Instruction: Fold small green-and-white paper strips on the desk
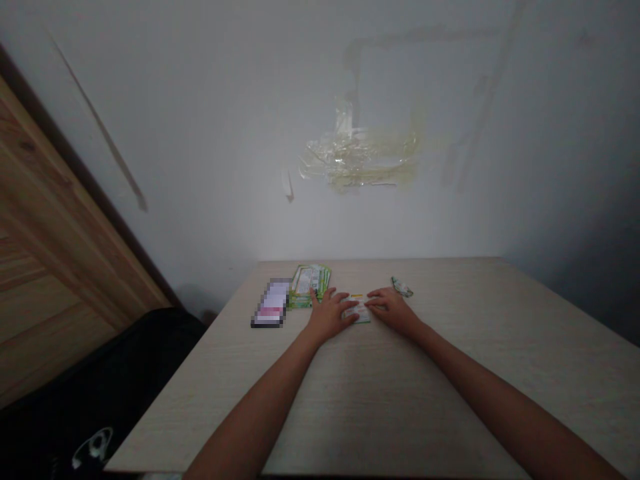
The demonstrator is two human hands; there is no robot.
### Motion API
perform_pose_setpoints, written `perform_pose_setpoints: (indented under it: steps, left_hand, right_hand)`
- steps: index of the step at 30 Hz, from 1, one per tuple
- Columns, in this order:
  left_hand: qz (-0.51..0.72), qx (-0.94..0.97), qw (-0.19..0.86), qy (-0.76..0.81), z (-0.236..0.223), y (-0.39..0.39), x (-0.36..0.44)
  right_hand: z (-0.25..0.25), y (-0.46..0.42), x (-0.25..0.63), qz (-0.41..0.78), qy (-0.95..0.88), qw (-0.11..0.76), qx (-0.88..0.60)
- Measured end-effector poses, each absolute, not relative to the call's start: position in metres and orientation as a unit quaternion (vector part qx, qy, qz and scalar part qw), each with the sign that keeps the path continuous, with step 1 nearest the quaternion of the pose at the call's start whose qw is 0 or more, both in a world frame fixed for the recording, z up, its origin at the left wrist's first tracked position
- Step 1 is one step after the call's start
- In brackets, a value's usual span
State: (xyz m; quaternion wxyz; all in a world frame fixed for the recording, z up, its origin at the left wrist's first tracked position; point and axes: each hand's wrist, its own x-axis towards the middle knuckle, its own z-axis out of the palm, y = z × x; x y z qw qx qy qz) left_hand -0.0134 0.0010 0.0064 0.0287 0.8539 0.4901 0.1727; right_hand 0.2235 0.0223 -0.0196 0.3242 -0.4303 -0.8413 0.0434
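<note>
A small white and green packet or card (359,311) with a yellow strip at its top lies flat on the table. Resting over its left side is my left hand (329,316), its fingers spread. My right hand (393,311) reaches in from the other side, fingers stretched toward the right edge of the same piece; whether they touch it is too small to tell. Just left of my left hand, several similar green and white packets (306,281) lie in an overlapping pile. A small crumpled green and white wrapper (401,287) lies just beyond my right hand.
A blurred-out phone (273,303) lies left of the pile. The pale wooden table (380,400) meets a wall (225,133) with peeling clear tape (365,157). Left of the table are a wooden panel (50,213) and a black bag or cloth (125,367).
</note>
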Motion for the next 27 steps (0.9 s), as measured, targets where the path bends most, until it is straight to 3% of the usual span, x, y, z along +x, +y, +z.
perform_pose_setpoints:
  steps: [27]
  left_hand:
    - [0.172,0.838,0.036,0.516,0.005,0.002,-0.012]
  right_hand:
    - [0.009,-0.015,0.228,0.125,-0.902,0.293,-0.292]
